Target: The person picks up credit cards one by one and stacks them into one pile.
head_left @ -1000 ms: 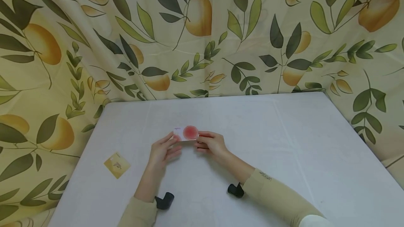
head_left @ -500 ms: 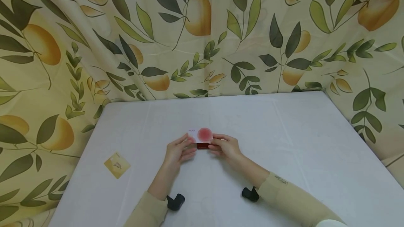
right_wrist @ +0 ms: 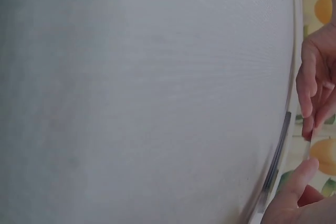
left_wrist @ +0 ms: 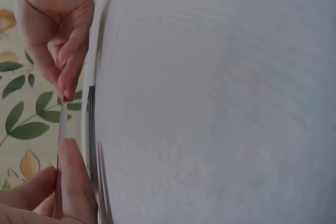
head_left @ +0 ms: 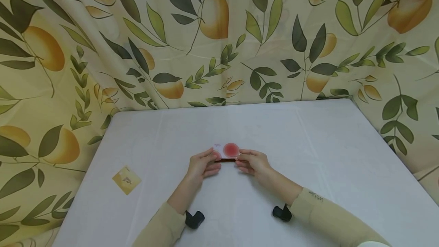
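Note:
A white card [head_left: 226,151] with red round spots is stretched between both hands in the head view. My left hand [head_left: 201,166] pinches its left end, and my right hand [head_left: 254,162] pinches the right end. Seen edge-on in the left wrist view, the card [left_wrist: 63,121] is a thin line between the fingertips. Just below it a dark, flat rectangular thing [head_left: 227,160] lies on the table, mostly covered by the card from above. From the side it appears as a thin dark strip [left_wrist: 92,129], apart from the card.
A gold card [head_left: 126,180] with dark writing lies turned on the white-covered table [head_left: 308,155], off to the left. Black wrist cameras [head_left: 194,219] stick out beside both sleeves. A fruit-patterned curtain [head_left: 219,60] stands behind the table and along its sides.
Both hands have carried the white card to the right and slightly nearer, over the dark flat thing. That thing came into view half a second ago and is now mostly covered.

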Demonstrator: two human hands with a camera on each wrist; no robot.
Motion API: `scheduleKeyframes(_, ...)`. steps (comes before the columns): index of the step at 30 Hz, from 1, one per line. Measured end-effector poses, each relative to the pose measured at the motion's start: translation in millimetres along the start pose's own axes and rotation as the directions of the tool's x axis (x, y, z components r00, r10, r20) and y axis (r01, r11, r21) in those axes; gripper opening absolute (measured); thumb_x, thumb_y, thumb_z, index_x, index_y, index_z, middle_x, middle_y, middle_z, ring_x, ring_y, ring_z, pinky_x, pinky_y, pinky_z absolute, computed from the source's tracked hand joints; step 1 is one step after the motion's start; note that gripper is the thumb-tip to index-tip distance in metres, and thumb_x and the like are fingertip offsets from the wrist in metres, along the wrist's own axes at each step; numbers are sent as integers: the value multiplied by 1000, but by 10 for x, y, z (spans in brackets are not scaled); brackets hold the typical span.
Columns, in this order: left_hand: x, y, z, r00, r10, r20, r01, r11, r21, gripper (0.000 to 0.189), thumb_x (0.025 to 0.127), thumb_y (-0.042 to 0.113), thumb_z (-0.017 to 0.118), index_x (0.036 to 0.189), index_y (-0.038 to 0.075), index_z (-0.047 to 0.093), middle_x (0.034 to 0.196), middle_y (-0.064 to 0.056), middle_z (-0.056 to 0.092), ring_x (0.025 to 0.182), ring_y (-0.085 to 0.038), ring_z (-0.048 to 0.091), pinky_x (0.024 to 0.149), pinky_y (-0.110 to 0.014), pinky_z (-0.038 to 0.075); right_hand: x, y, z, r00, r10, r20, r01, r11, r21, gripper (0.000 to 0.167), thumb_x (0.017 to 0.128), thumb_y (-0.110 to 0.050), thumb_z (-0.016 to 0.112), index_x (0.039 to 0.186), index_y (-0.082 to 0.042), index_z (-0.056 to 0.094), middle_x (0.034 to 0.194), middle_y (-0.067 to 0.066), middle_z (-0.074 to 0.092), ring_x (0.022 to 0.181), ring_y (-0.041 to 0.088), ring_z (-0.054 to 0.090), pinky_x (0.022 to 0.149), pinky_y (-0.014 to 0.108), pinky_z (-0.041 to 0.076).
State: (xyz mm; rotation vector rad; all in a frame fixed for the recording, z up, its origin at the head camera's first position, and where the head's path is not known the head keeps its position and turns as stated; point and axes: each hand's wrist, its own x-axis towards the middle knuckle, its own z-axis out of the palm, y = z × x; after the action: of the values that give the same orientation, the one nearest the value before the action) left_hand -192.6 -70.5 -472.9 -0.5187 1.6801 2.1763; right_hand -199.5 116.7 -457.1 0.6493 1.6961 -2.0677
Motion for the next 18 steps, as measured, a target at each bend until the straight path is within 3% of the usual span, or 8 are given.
scheduleKeyframes(12, 79, -34, 11, 999, -47, -26, 49, 996, 73, 44, 87, 9, 60, 130, 6, 51, 94, -12, 69, 63, -16, 67, 61, -31, 57, 44, 36, -37, 1000, 17, -6, -17, 999, -50, 37, 84, -4, 62, 120, 0, 56, 74, 4, 69, 64, 12, 67, 57, 24, 56)
scheduleKeyframes(18, 78, -22, 8, 999, -32, -11, 33, 995, 99, 44, 87, 8, 59, 130, 3, 50, 91, -13, 69, 63, -15, 67, 59, -30, 57, 57, 35, -46, 1000, 10, -8, -11, 996, -84, 37, 84, -6, 62, 120, 0, 56, 78, 5, 70, 63, 12, 67, 56, 24, 55)
